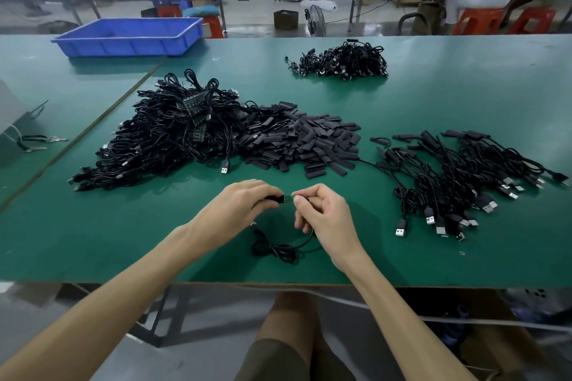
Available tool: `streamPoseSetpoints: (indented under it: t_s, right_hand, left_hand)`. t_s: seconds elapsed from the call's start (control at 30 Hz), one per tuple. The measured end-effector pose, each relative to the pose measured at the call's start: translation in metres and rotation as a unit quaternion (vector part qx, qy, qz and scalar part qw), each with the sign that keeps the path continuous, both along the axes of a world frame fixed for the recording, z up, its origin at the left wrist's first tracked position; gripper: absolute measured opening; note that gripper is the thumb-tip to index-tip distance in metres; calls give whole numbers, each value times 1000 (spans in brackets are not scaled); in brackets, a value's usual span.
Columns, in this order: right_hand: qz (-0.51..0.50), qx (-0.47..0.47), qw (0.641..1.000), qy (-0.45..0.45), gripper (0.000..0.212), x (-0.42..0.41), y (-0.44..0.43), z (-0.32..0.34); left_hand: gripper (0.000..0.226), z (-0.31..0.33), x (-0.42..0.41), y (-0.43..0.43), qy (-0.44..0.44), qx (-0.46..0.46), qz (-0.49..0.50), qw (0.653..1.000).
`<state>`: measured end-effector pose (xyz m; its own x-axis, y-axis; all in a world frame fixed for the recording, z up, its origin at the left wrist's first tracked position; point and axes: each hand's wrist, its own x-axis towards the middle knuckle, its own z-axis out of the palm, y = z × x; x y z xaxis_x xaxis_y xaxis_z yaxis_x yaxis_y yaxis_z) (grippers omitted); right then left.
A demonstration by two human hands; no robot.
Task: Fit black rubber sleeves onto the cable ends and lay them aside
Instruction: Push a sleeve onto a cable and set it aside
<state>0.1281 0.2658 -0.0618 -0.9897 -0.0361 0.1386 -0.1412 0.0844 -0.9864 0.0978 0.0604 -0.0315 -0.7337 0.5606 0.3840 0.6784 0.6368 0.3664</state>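
My left hand [244, 204] pinches a black rubber sleeve [274, 198] just above the green table near its front edge. My right hand [322, 213] pinches the small green board end of a black cable [278, 249], right at the sleeve's mouth. The cable's slack coils on the table under my hands. A heap of loose black sleeves [303, 139] lies beyond my hands, next to a big pile of bare cables [167, 133] at the left. Sleeved cables [458, 176] lie spread out at the right.
A smaller cable bundle [343, 62] sits far back on the table [93, 241]. A blue plastic tray [133, 35] stands at the back left. Keys on a cord [37, 142] lie at the left edge. A person sits on a red stool at another bench behind.
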Motion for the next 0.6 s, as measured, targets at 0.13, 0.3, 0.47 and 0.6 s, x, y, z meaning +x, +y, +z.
streamPoseSetpoints:
  t_s: [0.13, 0.3, 0.47, 0.6]
  right_hand:
    - [16, -16, 1000, -9, 8, 1, 0, 1]
    - [36, -42, 998, -18, 11, 1, 2, 2]
    - [61, -25, 998, -11, 7, 0, 1, 3]
    - [83, 12, 996, -13, 7, -1, -1, 1]
  left_hand:
    - [20, -2, -1, 3, 7, 8, 5, 1000]
    - [17, -1, -1, 3, 34, -9, -10, 999]
    - [18, -1, -1, 1, 17, 24, 5, 1000]
    - [20, 1, 2, -2, -3, 13, -15, 1000]
